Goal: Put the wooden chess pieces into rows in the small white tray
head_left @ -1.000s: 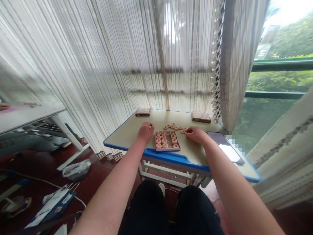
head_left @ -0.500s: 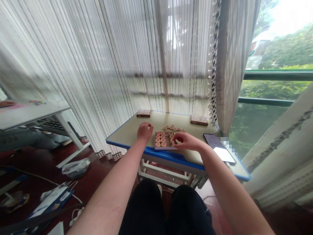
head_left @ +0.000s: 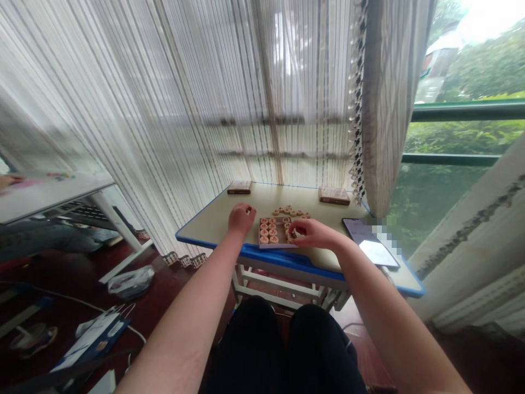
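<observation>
A small tray [head_left: 261,246] near the desk's front edge holds several round wooden chess pieces [head_left: 268,230] with red marks. My right hand [head_left: 308,232] is over the tray's right side, fingers pinched on a chess piece. More loose pieces [head_left: 290,210] lie in a row just behind the tray. My left hand [head_left: 241,218] rests on the desk left of the tray, fingers curled closed; what it holds, if anything, is hidden.
The beige desk [head_left: 209,221] has a blue rim and stands against striped curtains. Two flat brown boxes [head_left: 240,187] [head_left: 334,195] lie at its back edge. A phone [head_left: 369,246] lies at the right. Bags and cables litter the floor at left [head_left: 127,282].
My right hand has moved from the loose pieces behind the tray to the tray's right side, carrying a piece. My left hand has stayed in place.
</observation>
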The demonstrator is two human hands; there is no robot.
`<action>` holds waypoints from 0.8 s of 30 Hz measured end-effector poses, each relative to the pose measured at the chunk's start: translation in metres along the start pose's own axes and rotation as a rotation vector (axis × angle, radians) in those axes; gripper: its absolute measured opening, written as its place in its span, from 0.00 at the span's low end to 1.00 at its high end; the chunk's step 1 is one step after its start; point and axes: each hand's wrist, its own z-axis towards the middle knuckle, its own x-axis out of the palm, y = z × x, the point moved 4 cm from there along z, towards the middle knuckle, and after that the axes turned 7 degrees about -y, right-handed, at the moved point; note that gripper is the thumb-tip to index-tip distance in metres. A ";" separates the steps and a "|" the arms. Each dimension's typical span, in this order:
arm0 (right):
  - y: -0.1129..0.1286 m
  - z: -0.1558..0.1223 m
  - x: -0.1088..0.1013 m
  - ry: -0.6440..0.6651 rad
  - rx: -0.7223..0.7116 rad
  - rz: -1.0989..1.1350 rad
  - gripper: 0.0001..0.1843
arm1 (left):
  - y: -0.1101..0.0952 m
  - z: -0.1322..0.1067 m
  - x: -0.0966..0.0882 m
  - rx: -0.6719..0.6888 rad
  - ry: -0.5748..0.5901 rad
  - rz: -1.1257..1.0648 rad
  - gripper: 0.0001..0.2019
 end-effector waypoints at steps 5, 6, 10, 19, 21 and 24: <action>-0.001 0.000 0.001 0.033 0.002 0.006 0.17 | 0.001 0.000 -0.002 -0.029 -0.012 -0.014 0.12; -0.001 0.000 0.001 0.039 0.004 0.004 0.16 | 0.000 0.000 -0.003 -0.033 -0.014 -0.015 0.12; 0.001 0.001 0.001 0.044 -0.018 0.000 0.15 | -0.001 0.000 -0.003 -0.039 0.006 -0.018 0.12; -0.006 0.001 0.002 0.039 0.009 -0.008 0.13 | 0.000 0.000 -0.001 -0.049 0.040 -0.015 0.12; -0.006 0.001 0.001 0.035 0.015 -0.002 0.14 | 0.001 0.000 0.000 -0.037 0.047 -0.019 0.12; -0.005 0.001 -0.001 0.025 0.026 0.009 0.14 | 0.002 0.000 0.002 -0.044 0.062 -0.014 0.12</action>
